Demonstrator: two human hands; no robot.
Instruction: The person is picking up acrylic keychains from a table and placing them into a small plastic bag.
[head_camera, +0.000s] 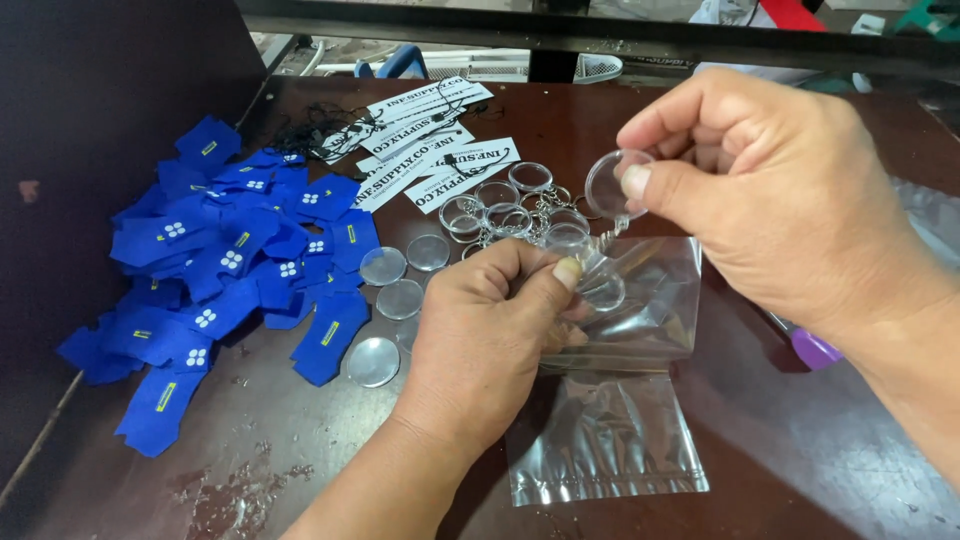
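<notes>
We are pinching a clear round keyring case (618, 182) by its rim between right hand (775, 195) thumb and forefinger, above the worktop (800, 460). It wants a light edge grip, we judge, keeping its faces clean. Our left hand (490, 335), just below, is closing on a clear plastic bag (625, 330).

One view only, from the camera on my head, so no second view overlaps it. It looks steeply down and forward across the dark brown table (820, 450), close in on my work. My left hand (490, 335) sits near centre, my right hand (770, 190) upper right. The far table edge runs along the top; the left edge cuts diagonally down the left side.
</notes>
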